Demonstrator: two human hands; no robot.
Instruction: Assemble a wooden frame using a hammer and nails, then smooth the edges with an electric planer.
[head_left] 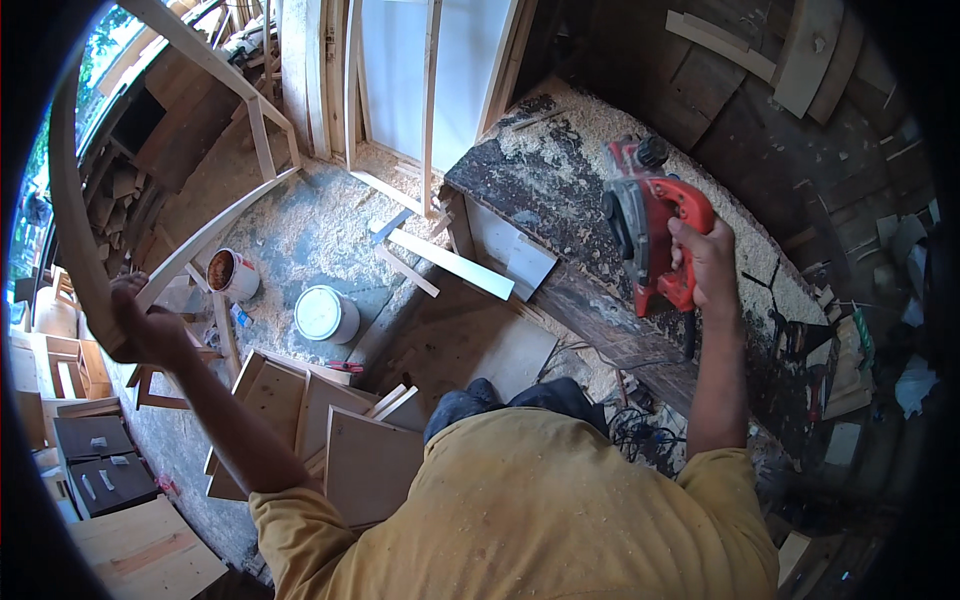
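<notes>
On the right, my right hand [706,262] is wrapped round the rear handle of a red and black electric hand planer [655,225]. The planer is over the dark, worn workbench [590,185], which is strewn with wood shavings; I cannot tell whether its base touches the top. Out to the left, my left hand [146,326] grips a corner of a pale wooden frame [215,228]. The frame is raised and tilted, one long bar rising along the left rim of the view and another slanting toward the floor.
A lidded white bucket [326,314] and an open bucket [233,274] with brown contents stand on the shaving-covered floor. Wooden panels [370,465] lean close by my left side. A pale board [450,258] reaches toward the bench. Loose black cable [640,432] lies near my legs.
</notes>
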